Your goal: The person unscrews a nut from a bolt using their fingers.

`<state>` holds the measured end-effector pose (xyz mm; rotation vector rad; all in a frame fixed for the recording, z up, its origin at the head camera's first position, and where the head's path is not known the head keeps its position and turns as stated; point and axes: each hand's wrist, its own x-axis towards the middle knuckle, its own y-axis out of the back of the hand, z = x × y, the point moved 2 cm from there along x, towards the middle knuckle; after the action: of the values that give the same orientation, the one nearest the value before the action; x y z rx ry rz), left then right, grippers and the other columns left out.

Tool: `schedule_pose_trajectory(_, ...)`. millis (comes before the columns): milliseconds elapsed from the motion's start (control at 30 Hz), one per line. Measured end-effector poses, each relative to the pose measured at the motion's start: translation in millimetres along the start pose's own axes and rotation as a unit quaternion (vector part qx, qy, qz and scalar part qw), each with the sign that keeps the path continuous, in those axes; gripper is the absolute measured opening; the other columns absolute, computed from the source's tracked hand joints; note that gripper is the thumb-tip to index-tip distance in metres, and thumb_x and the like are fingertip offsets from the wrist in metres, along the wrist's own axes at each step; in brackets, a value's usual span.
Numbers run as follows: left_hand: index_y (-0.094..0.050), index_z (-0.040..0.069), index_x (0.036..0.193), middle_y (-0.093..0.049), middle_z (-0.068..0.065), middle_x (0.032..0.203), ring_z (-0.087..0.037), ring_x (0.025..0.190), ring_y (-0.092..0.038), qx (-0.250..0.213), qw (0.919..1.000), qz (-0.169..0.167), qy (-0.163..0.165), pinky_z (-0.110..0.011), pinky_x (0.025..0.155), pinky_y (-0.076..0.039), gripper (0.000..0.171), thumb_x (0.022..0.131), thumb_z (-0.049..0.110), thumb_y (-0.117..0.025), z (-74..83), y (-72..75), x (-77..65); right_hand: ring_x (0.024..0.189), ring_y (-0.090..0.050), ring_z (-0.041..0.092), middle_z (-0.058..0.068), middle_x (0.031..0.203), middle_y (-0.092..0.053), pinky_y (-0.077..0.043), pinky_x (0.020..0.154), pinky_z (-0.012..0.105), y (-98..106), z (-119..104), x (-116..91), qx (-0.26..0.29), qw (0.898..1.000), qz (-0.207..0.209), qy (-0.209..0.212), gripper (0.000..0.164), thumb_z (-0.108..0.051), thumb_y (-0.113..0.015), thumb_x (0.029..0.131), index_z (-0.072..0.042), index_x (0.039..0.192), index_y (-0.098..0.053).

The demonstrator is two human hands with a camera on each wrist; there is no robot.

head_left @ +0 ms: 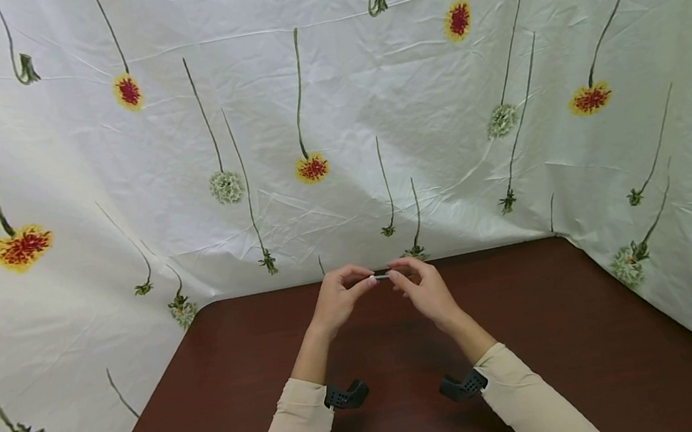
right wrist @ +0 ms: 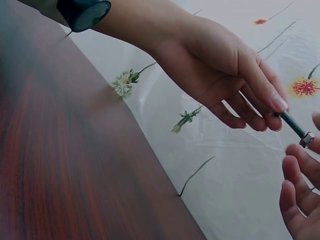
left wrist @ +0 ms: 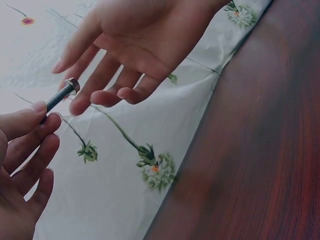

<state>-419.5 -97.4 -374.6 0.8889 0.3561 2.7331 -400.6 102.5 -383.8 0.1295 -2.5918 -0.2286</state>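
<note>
A small metal bolt [left wrist: 61, 97] with a threaded shank is held up between both hands above the far part of the table. My left hand [head_left: 335, 301] pinches the shank between thumb and fingertips. A silver hexagonal piece [right wrist: 306, 140] at the bolt's other end points toward my right hand [head_left: 423, 293]. The right thumb and fingers are spread loosely around that end. A gap shows beside the right thumb in the left wrist view; whether a fingertip touches the metal I cannot tell.
Below the hands lies a dark red-brown wooden table [head_left: 396, 411]. White cloth [head_left: 345, 101] printed with flowers hangs behind it and along its sides. Each wrist carries a black strap, one at the left wrist [head_left: 346, 395] and one at the right wrist [head_left: 462, 385].
</note>
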Motion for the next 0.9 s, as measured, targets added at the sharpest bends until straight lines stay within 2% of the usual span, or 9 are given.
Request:
schedule_pose_trajectory(67, -0.076, -0.002, 0.109, -0.076, -0.008, 0.100, -0.024, 0.097, -0.069, 0.000, 1.0000, 0.000, 0.000, -0.040, 0.085, -0.051, 0.018, 0.096, 0.011, -0.076, 0.0, -0.2, 0.3, 0.091, -0.069, 0.035, 0.019, 0.104, -0.073, -0.055, 0.075, 0.033, 0.6, 1.1, 0.5, -0.004, 1.000, 0.006, -0.008, 0.026, -0.016, -0.064, 0.106, 0.004, 0.121, -0.070)
schedule_pose_trajectory(167, -0.076, 0.001, 0.108, -0.076, -0.006, 0.100, -0.023, 0.098, -0.069, 0.001, 1.0000, -0.001, 0.001, -0.041, 0.086, -0.051, 0.015, 0.097, 0.010, -0.075, -0.2, -0.4, 0.4, 0.088, -0.068, 0.033, 0.017, 0.102, -0.072, -0.053, 0.075, 0.032, 1.8, 1.5, 0.9, -0.006, 1.000, -0.002, 0.000, 0.021, -0.010, -0.065, 0.104, 0.004, 0.117, -0.072)
schedule_pose_trajectory(300, -0.077, 0.002, 0.107, -0.076, -0.006, 0.099, -0.023, 0.098, -0.069, -0.002, 1.0000, -0.005, 0.001, -0.043, 0.087, -0.051, 0.013, 0.097, 0.009, -0.074, 0.3, 0.0, 0.1, 0.093, -0.067, 0.029, 0.022, 0.116, -0.068, -0.052, 0.075, 0.031, 2.8, -1.2, 0.3, 0.001, 1.000, -0.021, 0.017, 0.024, -0.001, -0.069, 0.099, 0.003, 0.123, -0.069)
schedule_pose_trajectory(400, -0.076, 0.000, 0.108, -0.077, -0.007, 0.099, -0.023, 0.098, -0.069, -0.001, 1.0000, -0.005, -0.001, -0.042, 0.087, -0.051, 0.014, 0.098, 0.010, -0.074, 0.4, 0.3, 0.2, 0.096, -0.068, 0.031, 0.023, 0.120, -0.067, -0.053, 0.077, 0.034, 2.8, -3.1, -0.1, -0.001, 1.000, -0.021, 0.011, 0.027, -0.006, -0.068, 0.101, 0.002, 0.127, -0.067)
schedule_pose_trajectory(500, -0.076, 0.000, 0.108, -0.077, -0.006, 0.099, -0.022, 0.097, -0.069, 0.002, 1.0000, -0.003, -0.002, -0.041, 0.086, -0.051, 0.015, 0.097, 0.010, -0.074, -0.1, 0.4, 0.4, 0.093, -0.069, 0.031, 0.016, 0.110, -0.072, -0.056, 0.077, 0.038, 2.7, -2.8, -0.3, -0.014, 1.000, -0.011, -0.002, 0.024, -0.015, -0.065, 0.104, 0.000, 0.123, -0.070)
schedule_pose_trajectory(633, -0.077, 0.002, 0.107, -0.077, -0.005, 0.099, -0.023, 0.097, -0.070, 0.000, 1.0000, -0.004, 0.001, -0.041, 0.086, -0.052, 0.013, 0.097, 0.010, -0.074, 0.1, 0.3, 0.6, 0.089, -0.068, 0.034, 0.014, 0.103, -0.073, -0.055, 0.076, 0.041, 3.6, -1.5, 0.4, -0.023, 1.000, -0.014, 0.002, 0.019, -0.011, -0.065, 0.104, 0.001, 0.118, -0.072)
schedule_pose_trajectory(767, -0.077, 0.002, 0.108, -0.077, -0.006, 0.099, -0.023, 0.098, -0.069, -0.001, 1.0000, -0.006, 0.001, -0.043, 0.087, -0.051, 0.013, 0.097, 0.010, -0.074, 0.2, 0.3, 0.4, 0.094, -0.067, 0.035, 0.020, 0.115, -0.069, -0.055, 0.078, 0.040, 4.1, -2.0, 0.6, -0.010, 0.999, -0.033, 0.016, 0.024, -0.001, -0.068, 0.099, 0.003, 0.123, -0.068)
schedule_pose_trajectory(900, -0.076, 0.001, 0.108, -0.077, -0.005, 0.099, -0.023, 0.099, -0.069, -0.001, 1.0000, -0.005, 0.000, -0.043, 0.088, -0.051, 0.015, 0.097, 0.010, -0.075, -0.5, 0.5, 0.4, 0.103, -0.067, 0.033, 0.025, 0.122, -0.064, -0.057, 0.086, 0.042, 3.2, -1.8, 0.3, 0.035, 0.999, -0.040, -0.001, 0.029, -0.005, -0.066, 0.102, 0.008, 0.128, -0.065)
